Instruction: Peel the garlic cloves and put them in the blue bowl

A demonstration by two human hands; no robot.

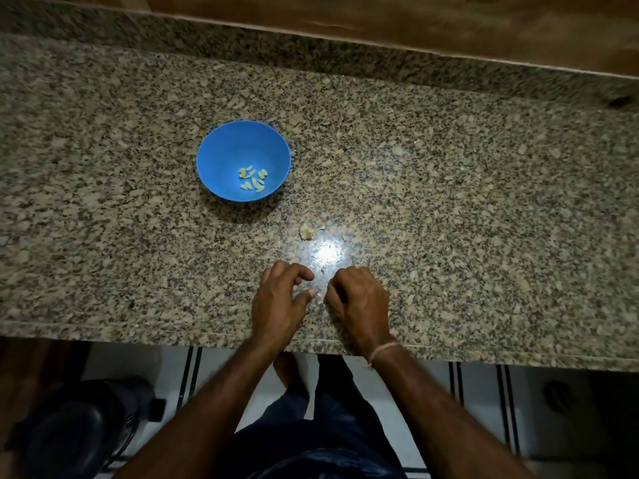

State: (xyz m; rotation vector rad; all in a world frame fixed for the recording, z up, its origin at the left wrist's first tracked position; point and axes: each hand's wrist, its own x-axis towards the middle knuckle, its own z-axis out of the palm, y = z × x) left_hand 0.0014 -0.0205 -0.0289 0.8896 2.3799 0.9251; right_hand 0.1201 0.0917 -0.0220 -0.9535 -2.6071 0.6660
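Observation:
The blue bowl (221,157) stands on the granite counter, left of centre, with several peeled garlic cloves (253,178) on its bottom. A small pale garlic piece (306,232) lies on the counter between the bowl and my hands. Near the front edge, my left hand (278,302) hovers with fingers loosely curled and thumb stretched to the right, and nothing shows in it. Just beside it, my right hand (358,299) has its fingers curled in, pinching a small pale garlic clove that is mostly hidden by the fingers. A narrow gap separates the two hands.
The speckled granite counter (484,209) runs wide to both sides, and a bright light glare sits just beyond my hands. A raised granite ledge and a wooden surface (415,25) close off the back. Below the front edge are a tiled floor and a dark object (79,430).

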